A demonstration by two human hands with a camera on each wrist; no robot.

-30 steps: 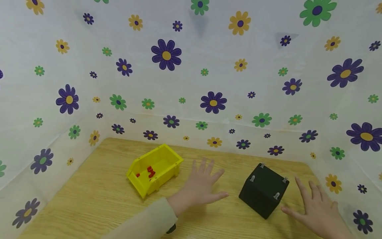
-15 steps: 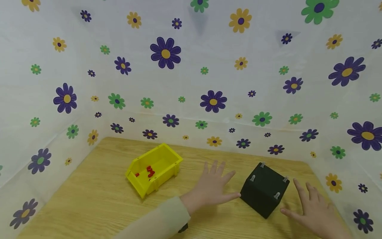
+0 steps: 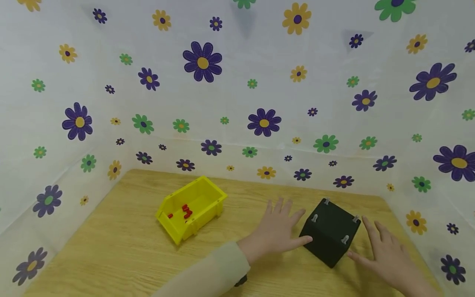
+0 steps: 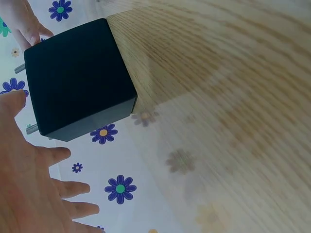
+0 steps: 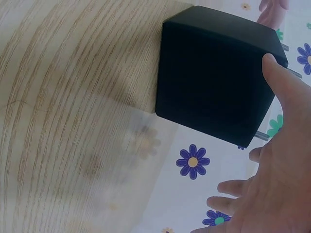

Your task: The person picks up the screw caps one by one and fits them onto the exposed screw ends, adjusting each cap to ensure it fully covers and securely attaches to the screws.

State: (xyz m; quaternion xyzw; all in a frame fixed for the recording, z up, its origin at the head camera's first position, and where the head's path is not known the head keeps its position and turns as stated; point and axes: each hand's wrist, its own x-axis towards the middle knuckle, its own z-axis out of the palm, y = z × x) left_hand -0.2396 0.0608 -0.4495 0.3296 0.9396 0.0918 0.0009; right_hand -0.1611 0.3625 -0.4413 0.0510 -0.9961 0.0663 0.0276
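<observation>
A black box-shaped block (image 3: 328, 235) sits on the wooden table at the right, with several short metal pegs (image 3: 345, 239) standing up from its top. To its left is my left hand (image 3: 274, 231), fingers spread, its thumb overlapping the block's left side in the head view. My right hand (image 3: 387, 255) is on the other side with straight, parted fingers, its thumb close to the block's right side. Whether either hand touches the block I cannot tell. In the left wrist view the block (image 4: 80, 77) stands beside the spread left hand (image 4: 29, 179); the right wrist view has the right hand (image 5: 272, 179) alongside.
A yellow open-fronted bin (image 3: 208, 218) stands left of my left hand, with several small red pieces (image 3: 187, 212) inside. The wooden table (image 3: 111, 247) meets a white flower-printed sheet (image 3: 230, 99) at the back and both sides.
My left hand has moved rightward from near the yellow bin to the black block. The right hand has shifted slightly closer to the block. The view has tilted down a little.
</observation>
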